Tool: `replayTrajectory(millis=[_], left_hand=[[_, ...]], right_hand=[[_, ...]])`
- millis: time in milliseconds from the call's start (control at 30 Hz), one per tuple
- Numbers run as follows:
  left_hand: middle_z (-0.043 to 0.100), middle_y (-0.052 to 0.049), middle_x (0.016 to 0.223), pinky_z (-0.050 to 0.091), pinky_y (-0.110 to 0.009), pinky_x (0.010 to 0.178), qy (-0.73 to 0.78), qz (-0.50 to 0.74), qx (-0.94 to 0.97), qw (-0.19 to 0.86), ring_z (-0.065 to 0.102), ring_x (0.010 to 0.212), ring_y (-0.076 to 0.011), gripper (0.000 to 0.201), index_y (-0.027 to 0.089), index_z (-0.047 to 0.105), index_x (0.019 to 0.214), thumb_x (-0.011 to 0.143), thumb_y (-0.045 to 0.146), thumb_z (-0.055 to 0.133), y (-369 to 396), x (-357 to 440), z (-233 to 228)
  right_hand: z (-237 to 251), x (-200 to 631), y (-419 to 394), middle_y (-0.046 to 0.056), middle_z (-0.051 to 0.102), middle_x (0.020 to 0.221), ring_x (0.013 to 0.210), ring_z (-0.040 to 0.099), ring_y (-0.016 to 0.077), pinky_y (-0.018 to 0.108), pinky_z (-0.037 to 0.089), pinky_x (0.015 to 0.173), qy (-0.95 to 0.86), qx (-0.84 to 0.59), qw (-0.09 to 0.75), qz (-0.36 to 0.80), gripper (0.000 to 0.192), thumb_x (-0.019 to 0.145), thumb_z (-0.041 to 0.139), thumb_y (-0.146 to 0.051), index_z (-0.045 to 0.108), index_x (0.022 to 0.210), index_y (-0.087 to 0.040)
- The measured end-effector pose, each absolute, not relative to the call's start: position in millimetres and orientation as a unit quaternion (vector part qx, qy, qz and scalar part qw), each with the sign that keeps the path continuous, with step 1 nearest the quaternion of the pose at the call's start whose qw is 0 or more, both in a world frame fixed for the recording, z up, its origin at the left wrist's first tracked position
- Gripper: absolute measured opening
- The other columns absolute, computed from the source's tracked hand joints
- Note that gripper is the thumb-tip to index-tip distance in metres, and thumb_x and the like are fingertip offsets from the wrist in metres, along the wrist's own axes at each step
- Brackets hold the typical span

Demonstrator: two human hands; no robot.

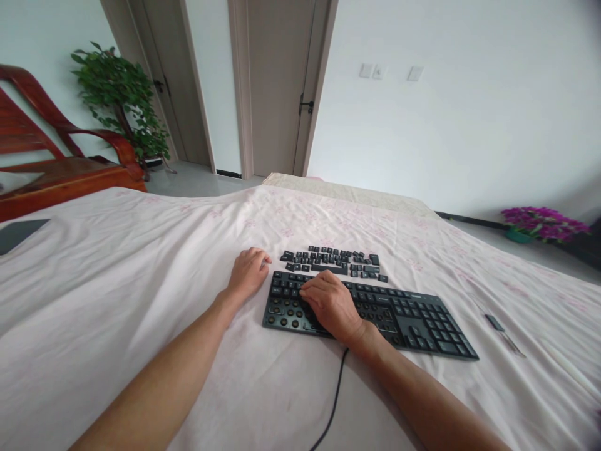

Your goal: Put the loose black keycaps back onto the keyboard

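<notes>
A black keyboard (413, 316) lies on a pale pink sheet, with several keys gone from its left part, leaving round sockets. Loose black keycaps (335, 260) sit in rows on the sheet just behind it. My right hand (331, 304) rests palm down on the keyboard's left half, fingers pressing on the keys there. My left hand (248, 272) lies on the sheet just left of the keyboard's far left corner, fingers curled; whether it holds a keycap is hidden. The keyboard's black cable (334, 401) runs toward me.
The sheet covers a wide surface (117, 294). A small dark tool (495, 323) lies right of the keyboard. A dark flat object (19, 233) sits at the far left edge. A wooden chair (61, 169), a green plant (122, 100) and purple flowers (544, 222) stand beyond.
</notes>
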State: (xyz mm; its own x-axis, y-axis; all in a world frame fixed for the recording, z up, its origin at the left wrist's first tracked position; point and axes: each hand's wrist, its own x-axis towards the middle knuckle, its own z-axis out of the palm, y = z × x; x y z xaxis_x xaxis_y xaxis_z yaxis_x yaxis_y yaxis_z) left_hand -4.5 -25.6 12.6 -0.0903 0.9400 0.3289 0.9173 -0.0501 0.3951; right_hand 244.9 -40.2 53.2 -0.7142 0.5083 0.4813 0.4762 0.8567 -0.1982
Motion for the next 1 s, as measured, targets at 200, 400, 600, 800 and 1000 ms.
replayTrajectory(millis=[200, 400, 600, 800, 1000], left_hand=[[0.064, -0.004, 0.112, 0.040, -0.037, 0.097, 0.691, 0.265, 0.673, 0.021, 0.053, 0.108, -0.0233, 0.021, 0.025, 0.066, 0.096, 0.083, 0.015, 0.052, -24.9, -4.9, 11.6], [0.064, -0.004, 0.111, 0.039, -0.038, 0.097, 0.686, 0.274, 0.674, 0.019, 0.053, 0.108, -0.0239, 0.020, 0.025, 0.066, 0.095, 0.082, 0.016, 0.053, -23.6, -6.2, 8.1], [0.064, -0.003, 0.110, 0.040, -0.038, 0.095, 0.686, 0.273, 0.675, 0.012, 0.053, 0.106, -0.0239, 0.020, 0.025, 0.065, 0.095, 0.082, 0.016, 0.053, -24.1, -6.2, 7.9], [0.063, -0.003, 0.111, 0.040, -0.038, 0.097, 0.689, 0.267, 0.673, 0.018, 0.053, 0.107, -0.0238, 0.021, 0.025, 0.065, 0.095, 0.082, 0.016, 0.053, -23.5, -6.5, 8.2], [0.063, -0.004, 0.111, 0.040, -0.038, 0.097, 0.689, 0.269, 0.673, 0.019, 0.053, 0.108, -0.0239, 0.021, 0.025, 0.066, 0.095, 0.082, 0.016, 0.053, -23.5, -6.1, 8.8]], right_hand=[[50.0, 245.9, -41.2, 0.005, 0.074, 0.089, 0.083, 0.057, 0.0195, 0.035, 0.046, 0.079, -0.923, -0.250, 0.292, 0.007, 0.025, 0.096, 0.054, -0.017, 0.072, 0.079, -0.021], [49.8, 244.2, -40.8, 0.005, 0.073, 0.087, 0.084, 0.056, 0.0196, 0.034, 0.046, 0.079, -0.920, -0.259, 0.295, 0.006, 0.022, 0.094, 0.056, -0.015, 0.071, 0.079, -0.020], [53.7, 245.2, -36.8, 0.005, 0.072, 0.082, 0.082, 0.056, 0.0194, 0.034, 0.045, 0.079, -0.932, -0.241, 0.272, 0.001, 0.025, 0.095, 0.055, -0.016, 0.073, 0.079, -0.022], [57.5, 245.1, -35.0, 0.006, 0.071, 0.081, 0.083, 0.056, 0.0197, 0.035, 0.045, 0.080, -0.936, -0.245, 0.253, 0.010, 0.020, 0.094, 0.057, -0.017, 0.073, 0.083, -0.020], [54.9, 247.9, -36.1, 0.005, 0.073, 0.089, 0.086, 0.055, 0.0203, 0.035, 0.046, 0.080, -0.931, -0.251, 0.264, 0.029, 0.014, 0.091, 0.062, -0.015, 0.074, 0.093, -0.021]])
